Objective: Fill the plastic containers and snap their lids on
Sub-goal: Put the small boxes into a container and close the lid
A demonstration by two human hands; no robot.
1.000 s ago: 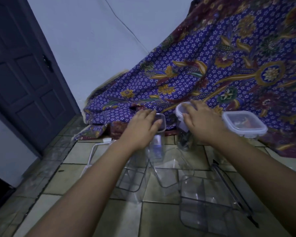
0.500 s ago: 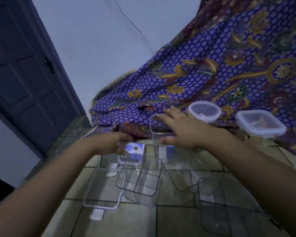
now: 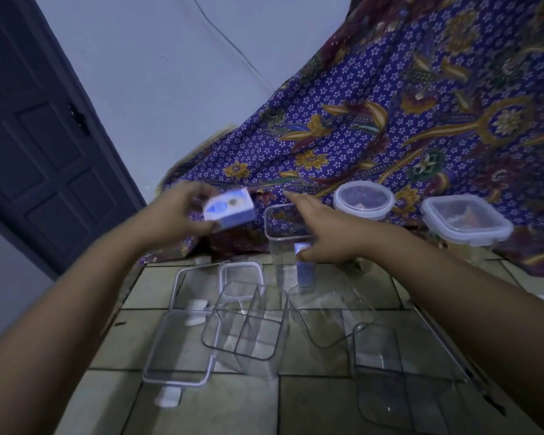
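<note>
My left hand (image 3: 176,215) holds a small blue and white box (image 3: 230,209) in the air, left of a tall clear open container (image 3: 283,243). My right hand (image 3: 324,230) grips that container's upper right side; a small blue item shows inside it. Three more clear open containers stand nearer on the tiled floor: a middle one (image 3: 248,328), one to its right (image 3: 333,312), and a large one (image 3: 399,387) at the lower right. A large flat lid (image 3: 178,350) and a small square lid (image 3: 241,274) lie on the left.
Two closed, filled containers stand at the back right, one round (image 3: 363,200) and one square (image 3: 465,221), against a purple patterned cloth (image 3: 390,120). A dark door (image 3: 38,146) is on the left, next to a pale wall (image 3: 170,73).
My left hand has picked the blue and white box up off the floor and raised it beside the tall container. My right hand moved from the round lidded container to the tall one.
</note>
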